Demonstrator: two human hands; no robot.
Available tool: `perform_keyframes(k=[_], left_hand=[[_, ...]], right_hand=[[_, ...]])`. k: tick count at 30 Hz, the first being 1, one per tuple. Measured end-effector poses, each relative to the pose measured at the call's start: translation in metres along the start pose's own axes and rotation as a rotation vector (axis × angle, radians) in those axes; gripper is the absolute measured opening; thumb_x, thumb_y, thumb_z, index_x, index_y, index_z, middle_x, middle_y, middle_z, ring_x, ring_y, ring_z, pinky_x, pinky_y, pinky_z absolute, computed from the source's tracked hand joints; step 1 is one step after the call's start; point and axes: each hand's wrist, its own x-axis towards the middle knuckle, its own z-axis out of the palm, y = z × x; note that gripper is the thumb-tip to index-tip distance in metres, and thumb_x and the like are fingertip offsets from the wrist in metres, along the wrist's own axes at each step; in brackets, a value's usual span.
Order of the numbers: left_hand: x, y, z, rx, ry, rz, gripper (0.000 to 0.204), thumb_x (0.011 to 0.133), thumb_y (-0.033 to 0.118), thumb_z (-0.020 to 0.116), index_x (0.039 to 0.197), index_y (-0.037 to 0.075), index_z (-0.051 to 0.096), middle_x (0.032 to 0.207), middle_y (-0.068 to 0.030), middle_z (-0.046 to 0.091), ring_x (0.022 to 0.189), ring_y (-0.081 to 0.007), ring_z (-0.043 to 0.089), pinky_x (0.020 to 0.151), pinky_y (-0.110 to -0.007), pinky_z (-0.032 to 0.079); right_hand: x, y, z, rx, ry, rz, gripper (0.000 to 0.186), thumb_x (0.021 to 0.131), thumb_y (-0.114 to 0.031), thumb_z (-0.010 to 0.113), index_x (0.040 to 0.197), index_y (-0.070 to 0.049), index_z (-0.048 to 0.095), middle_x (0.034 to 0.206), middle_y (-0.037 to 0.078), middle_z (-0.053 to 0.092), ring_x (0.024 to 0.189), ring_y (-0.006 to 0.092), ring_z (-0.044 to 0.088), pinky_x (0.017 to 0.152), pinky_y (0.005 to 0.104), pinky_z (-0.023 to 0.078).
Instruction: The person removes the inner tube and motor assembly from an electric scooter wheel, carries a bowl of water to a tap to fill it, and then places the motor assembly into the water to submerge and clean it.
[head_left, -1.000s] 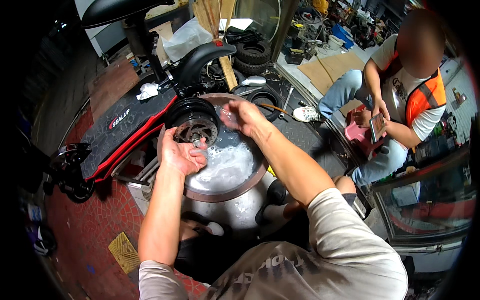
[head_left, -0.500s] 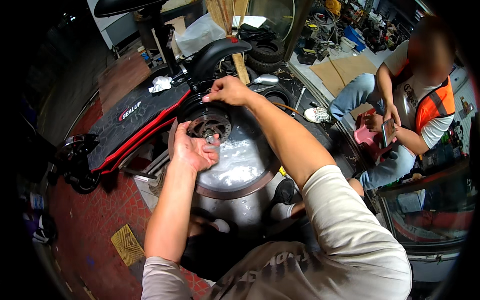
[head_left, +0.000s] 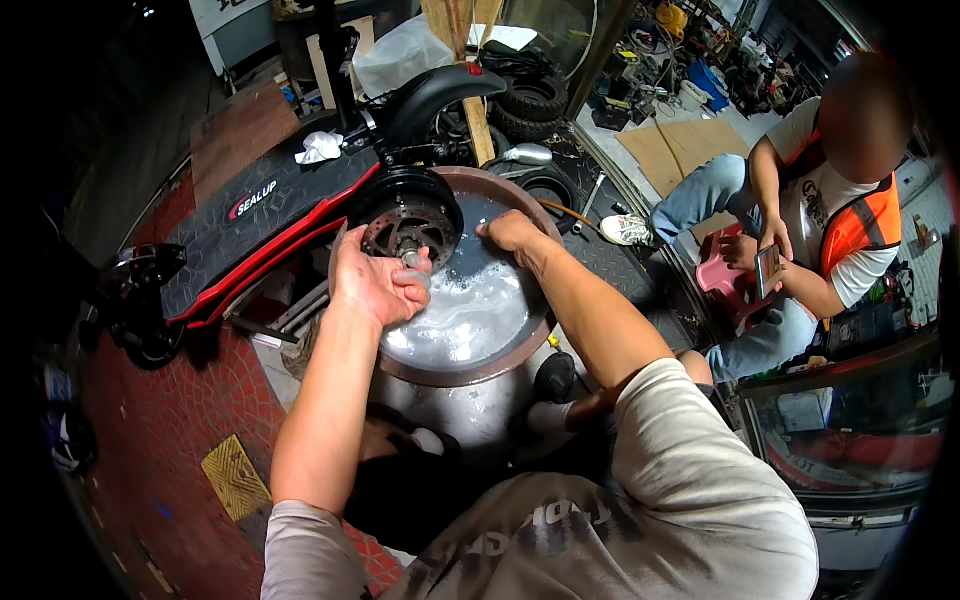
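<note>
A black-tyred wheel (head_left: 447, 200) with a drilled brake disc (head_left: 380, 232) stands at the left part of a round brown-rimmed basin (head_left: 455, 378) of cloudy water. My left hand (head_left: 372, 280) is in front of the disc, its fingers curled round the axle end (head_left: 412, 257). Over the water, right of the wheel, my right hand (head_left: 515, 235) has its thumb and fingers pressed together. Whatever may be between those fingertips is too small to make out. Behind the wheel is an electric scooter (head_left: 270, 205) with a black deck, red edge and black rear fender (head_left: 445, 90).
To the right sits a person (head_left: 820, 200) in an orange vest, holding a phone (head_left: 768, 268), beside a pink stool (head_left: 715, 272). Loose tyres (head_left: 530, 100) and a wooden board (head_left: 478, 130) are beyond the basin. A crumpled white tissue (head_left: 320, 148) lies on the deck.
My right hand has left the top of the wheel and moved right and nearer, over the water. My left hand stays at the axle. The view has shifted slightly.
</note>
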Motion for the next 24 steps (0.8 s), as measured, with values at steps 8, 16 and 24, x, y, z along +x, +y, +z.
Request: perform_keyframes(k=[8,16,24], left_hand=[[0.001,0.008,-0.017,-0.03,-0.026,-0.017,0.083,0.092,0.073,0.037,0.115,-0.005,0.054,0.087,-0.0074,0.052,0.054,-0.0103,0.034,0.058,-0.029,0.027],[0.004,0.008,-0.013,-0.045,-0.05,-0.003,0.089,0.094,0.075,0.032,0.115,-0.009,0.054,0.086,-0.0079,0.052,0.054,-0.0109,0.036,0.056,-0.028,0.027],[0.002,0.009,-0.019,-0.013,-0.021,0.027,0.083,0.096,0.072,0.03,0.119,-0.002,0.058,0.093,-0.0139,0.061,0.055,-0.0118,0.04,0.057,-0.031,0.031]], right_hand=[[-0.057,-0.139,-0.035,0.702,-0.45,-0.071,0.03,0.107,-0.028,0.054,0.111,-0.003,0.07,0.112,0.012,0.076,0.093,0.0238,0.074,0.074,0.0327,0.061],[-0.047,-0.094,-0.025,0.396,-0.216,0.005,0.016,0.102,-0.02,0.063,0.099,-0.005,0.07,0.079,0.002,0.064,0.072,0.016,0.069,0.064,0.0316,0.058],[-0.016,-0.031,-0.002,0.613,-0.082,0.302,0.019,0.105,-0.02,0.055,0.104,-0.004,0.065,0.092,0.01,0.069,0.081,0.0272,0.072,0.073,0.0437,0.062]])
